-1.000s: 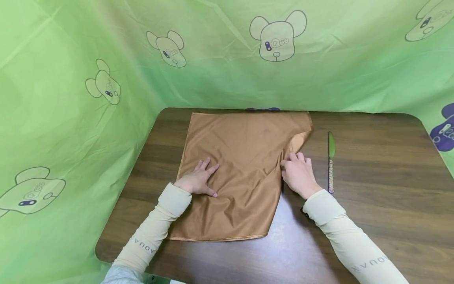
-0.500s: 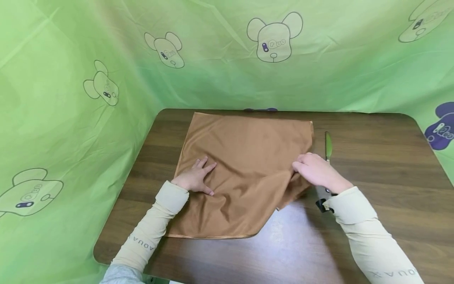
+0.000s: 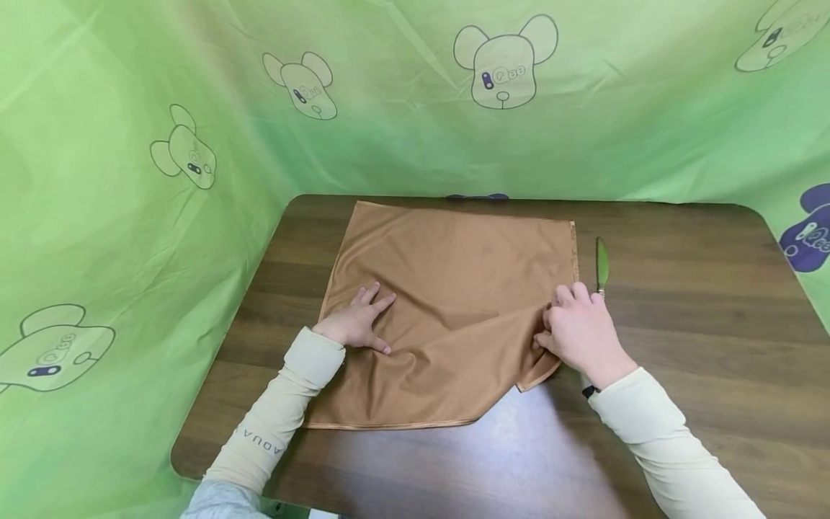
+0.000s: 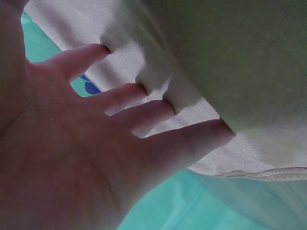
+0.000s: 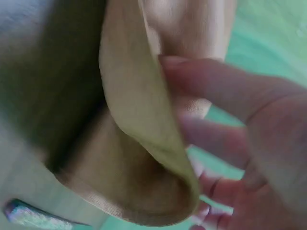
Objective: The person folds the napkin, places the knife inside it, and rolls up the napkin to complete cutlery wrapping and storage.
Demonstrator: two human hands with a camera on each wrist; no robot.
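A brown satiny cloth (image 3: 447,267) with stitched hems lies wrinkled on the wooden table. My left hand (image 3: 355,321) rests on its left part, fingers spread; in the left wrist view the fingertips (image 4: 223,128) press into the fabric. At the cloth's right edge, my right hand (image 3: 583,331) pinches the fabric between thumb and curled fingers. The right wrist view has a raised fold (image 5: 139,91) of cloth beside the right thumb (image 5: 201,81). Below that hand a hemmed corner (image 3: 534,376) pokes out from under the upper layer. Part of the edge is hidden behind the hand.
A knife with a green blade (image 3: 602,263) lies just right of the cloth; the right hand covers most of its glittery handle, which shows in the right wrist view (image 5: 38,215). Green printed curtains (image 3: 389,144) hang along the table's back and left side.
My right hand has moved right and slightly down, drawing the cloth's right edge outward. The turned-over upper right edge now lies straighter, and a lower corner has come into view. My left hand stays nearly still.
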